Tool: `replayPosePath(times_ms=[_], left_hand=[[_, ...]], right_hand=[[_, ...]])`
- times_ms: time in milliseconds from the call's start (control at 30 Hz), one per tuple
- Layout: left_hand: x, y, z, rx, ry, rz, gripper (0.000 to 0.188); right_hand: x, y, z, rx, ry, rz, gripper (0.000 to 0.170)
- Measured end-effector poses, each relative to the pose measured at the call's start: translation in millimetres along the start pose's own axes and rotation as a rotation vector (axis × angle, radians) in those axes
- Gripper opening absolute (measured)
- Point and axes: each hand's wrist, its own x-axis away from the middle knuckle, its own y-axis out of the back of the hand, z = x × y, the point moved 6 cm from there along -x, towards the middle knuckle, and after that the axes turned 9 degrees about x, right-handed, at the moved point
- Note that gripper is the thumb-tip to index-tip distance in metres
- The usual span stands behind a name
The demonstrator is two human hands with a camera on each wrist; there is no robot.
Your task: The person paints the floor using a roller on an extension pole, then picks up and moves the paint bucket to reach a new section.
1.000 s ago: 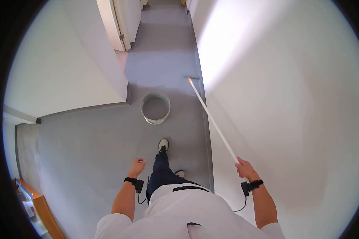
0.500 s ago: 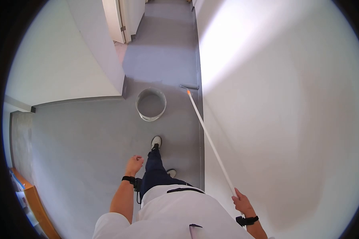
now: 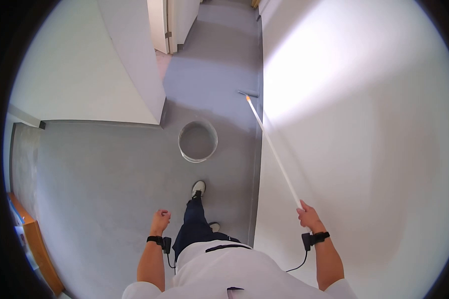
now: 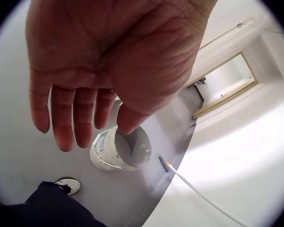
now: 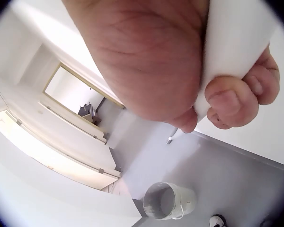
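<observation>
Roller [image 3: 252, 93]: control from hand end outward. R hand [image 3: 309, 217] clamped on pole [image 3: 278, 159], fingers wrapped; L hand [image 3: 160, 222] holds nothing, fingers loosely apart. Rec. firm, not tight, grip, wrist in line w/ pole; add L hand if ctrl is poor. Next out: shoe [image 3: 199, 188], then bucket [image 5: 187, 201], upright on floor [image 3: 100, 164]; allow clearance at both. Far end: roller is beyond bucket, at floor edge near skirting [image 3: 253, 199] of RH wall [image 3: 334, 149]; contact w/ skirting can't be confirmed. Rec. light, even press., slow strokes along edge, roller end off wall.
</observation>
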Motion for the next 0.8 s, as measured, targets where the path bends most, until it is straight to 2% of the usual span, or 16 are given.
replayPosePath(times_ms=[100,133,267,400,467,500,567,700,800], left_hand=[[-29.0,27.0,-30.8,-0.015,0.014,-0.029,0.035],[-38.7,35.4,-40.6,-0.007,0.035,-0.051,0.034],[-84.3,56.6,-82.1,0.058,0.035,-0.075,0.034],[-112.9,77.7,-112.4,0.033,0.058,-0.083,0.033],[-121.9,87.5,-125.5,0.028,0.058,-0.095,0.033],[-125.8,91.0,-131.2,0.036,0.056,-0.1,0.033],[-130.5,93.9,-140.9,0.046,0.051,-0.108,0.033],[-128.3,93.7,-156.6,-0.036,0.049,-0.095,0.032],[-104.2,79.5,-149.2,-0.035,0.045,-0.065,0.031]], right_hand=[[-58.6,9.6,66.9,-0.021,0.024,0.002,0.06],[-74.6,14.4,96.4,-0.12,0.008,0.037,0.061],[-139.2,38.2,208.3,-0.032,0.08,0.048,0.063],[-194.6,48.1,286.8,0.005,0.126,0.05,0.062],[-211.7,49.1,324.3,-0.151,0.152,0.074,0.045],[-223.6,48.3,336.2,-0.151,0.156,0.074,0.045],[-258.8,42.8,346.8,-0.13,0.157,0.117,0.064],[-274.8,37.3,344.2,-0.129,0.14,0.083,0.065],[-241.8,33.4,299.5,-0.053,0.097,0.038,0.064]])
